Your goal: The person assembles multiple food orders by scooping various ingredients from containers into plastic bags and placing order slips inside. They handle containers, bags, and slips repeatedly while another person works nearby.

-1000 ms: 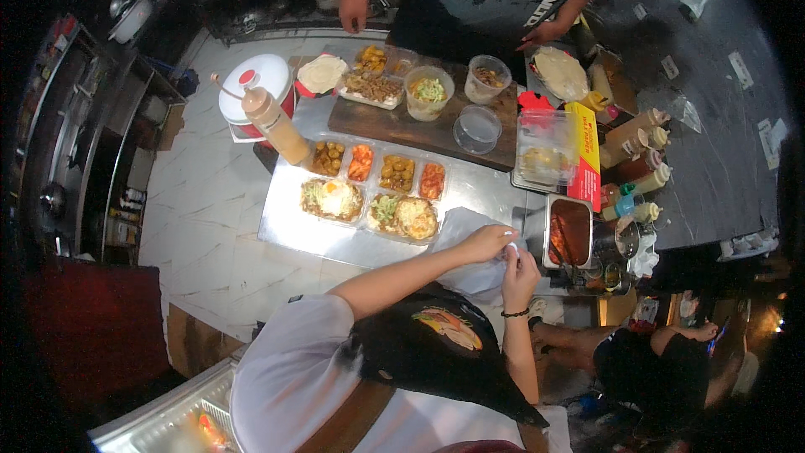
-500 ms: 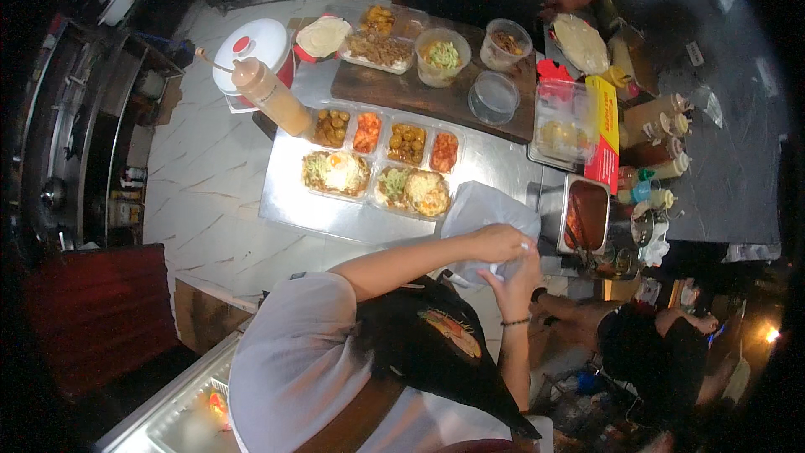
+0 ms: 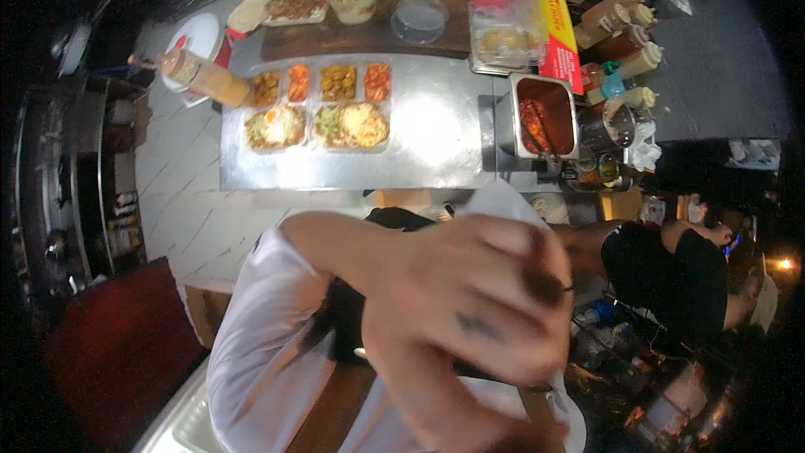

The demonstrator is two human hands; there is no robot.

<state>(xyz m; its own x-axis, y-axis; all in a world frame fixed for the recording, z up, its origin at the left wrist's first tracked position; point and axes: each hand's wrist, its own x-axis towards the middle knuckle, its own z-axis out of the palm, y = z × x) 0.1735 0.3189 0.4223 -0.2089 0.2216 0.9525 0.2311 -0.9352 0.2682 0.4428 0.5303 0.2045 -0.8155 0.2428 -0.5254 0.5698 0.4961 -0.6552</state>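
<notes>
Blur hides whether the left hand's (image 3: 470,310) grip is apart or clamped; the white bag (image 3: 503,199) shows just beyond it. Farther off, meal trays (image 3: 352,102) lie flat, presumably against spills.

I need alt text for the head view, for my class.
A blurred left hand looms near the camera, partly hiding a whitish bag. Beyond, two filled compartment trays sit on a steel table, between a squeeze bottle and a pan of red food.

Head-worn fisheye view, steeply downward over a metal table (image 3: 352,169)
</notes>
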